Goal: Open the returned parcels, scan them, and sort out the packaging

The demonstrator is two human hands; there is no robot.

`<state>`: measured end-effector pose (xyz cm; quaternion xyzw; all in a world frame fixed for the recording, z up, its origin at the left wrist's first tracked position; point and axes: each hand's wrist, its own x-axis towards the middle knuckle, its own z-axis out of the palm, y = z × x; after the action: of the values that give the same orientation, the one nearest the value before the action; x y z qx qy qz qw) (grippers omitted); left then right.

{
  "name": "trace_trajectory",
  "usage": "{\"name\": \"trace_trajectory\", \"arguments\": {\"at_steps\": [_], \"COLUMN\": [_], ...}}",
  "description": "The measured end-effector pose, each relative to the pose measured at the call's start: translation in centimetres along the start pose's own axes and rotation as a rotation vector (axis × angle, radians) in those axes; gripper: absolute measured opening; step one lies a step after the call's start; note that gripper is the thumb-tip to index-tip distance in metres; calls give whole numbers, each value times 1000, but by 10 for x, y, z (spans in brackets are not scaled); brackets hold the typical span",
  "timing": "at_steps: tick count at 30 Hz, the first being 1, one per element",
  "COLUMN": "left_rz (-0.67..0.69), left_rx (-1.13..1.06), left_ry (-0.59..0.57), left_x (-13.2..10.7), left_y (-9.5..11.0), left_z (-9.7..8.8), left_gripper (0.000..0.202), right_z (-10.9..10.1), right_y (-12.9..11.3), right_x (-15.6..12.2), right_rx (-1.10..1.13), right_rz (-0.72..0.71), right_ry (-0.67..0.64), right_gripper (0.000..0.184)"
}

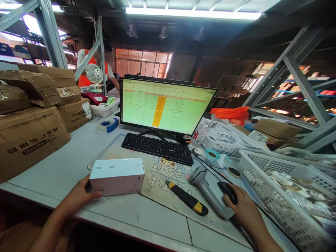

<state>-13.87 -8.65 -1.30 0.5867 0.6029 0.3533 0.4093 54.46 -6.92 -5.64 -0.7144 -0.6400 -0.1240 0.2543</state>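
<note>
My left hand (78, 196) grips the left end of a small white box (117, 176) that rests on the desk mat (157, 182). My right hand (243, 206) lies over a black mouse (228, 191), fingers curled on it. Between the hands lie a black-and-yellow utility knife (187, 198) and a grey barcode scanner (208, 194). Behind them stand a black keyboard (157, 148) and a monitor (165, 105) with a green spreadsheet.
Brown cardboard boxes (28, 136) are stacked at the left. White plastic baskets (278, 189) with packets fill the right side. A tape dispenser (108, 125) sits behind the mat. A person in an orange vest (90, 70) works at the far back by a small fan.
</note>
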Motion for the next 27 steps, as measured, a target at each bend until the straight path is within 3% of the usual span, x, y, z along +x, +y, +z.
{"name": "trace_trajectory", "arguments": {"at_steps": [11,20,24,27], "left_rz": [-23,23,27,31], "left_rx": [73,53,1,-10], "left_ry": [91,61,24,3], "left_x": [1,6,4,3], "left_y": [-3,-8,-3,0], "left_z": [0,-2,-3,-3], "left_gripper": [80,83,86,83], "right_z": [0,1,-16,-51], "right_y": [-2,-5,-14,-52], "right_x": [-1,0,9,17], "right_rx": [12,35,85,147], "right_rz": [-24,-37,-53,-37], "right_ry": [11,40,231,428], "right_gripper": [59,58,61,54]}}
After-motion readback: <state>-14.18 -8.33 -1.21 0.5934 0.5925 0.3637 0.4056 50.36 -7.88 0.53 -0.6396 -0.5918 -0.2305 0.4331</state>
